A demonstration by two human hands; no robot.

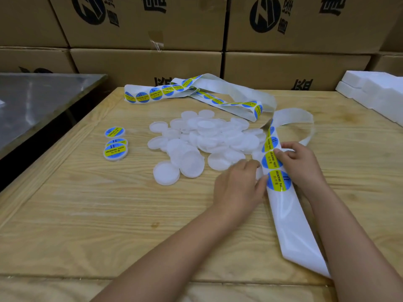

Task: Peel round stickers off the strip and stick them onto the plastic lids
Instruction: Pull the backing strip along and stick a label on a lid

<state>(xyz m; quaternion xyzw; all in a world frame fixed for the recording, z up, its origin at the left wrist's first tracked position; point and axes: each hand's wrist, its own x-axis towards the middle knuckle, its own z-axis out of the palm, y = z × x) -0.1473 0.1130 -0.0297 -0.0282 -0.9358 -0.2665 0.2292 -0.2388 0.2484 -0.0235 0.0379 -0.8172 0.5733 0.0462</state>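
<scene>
**Two hands at a sticker strip on a pale wooden worktop, hemmed in by stacked boxes**

The grained worktop [109, 214] has brown cardboard boxes [141, 59] with dark print stacked behind it, a grey metal table [39, 99] to its left and white foam blocks [375, 90] at its far right corner. A heap of bare white lids [209, 136] lies mid-worktop, with three labelled lids [115, 147] well apart to the left. The strip [290, 225] loops from the back down to the near right edge. It carries blue-and-yellow stickers [280, 179]. The right hand [298, 164] grips the strip, its fingers [287, 147] curled over it. The left hand [237, 184] sets its thumb at the nearest sticker's rim; its other fingers are tucked under, and I cannot tell whether they pinch anything.
</scene>
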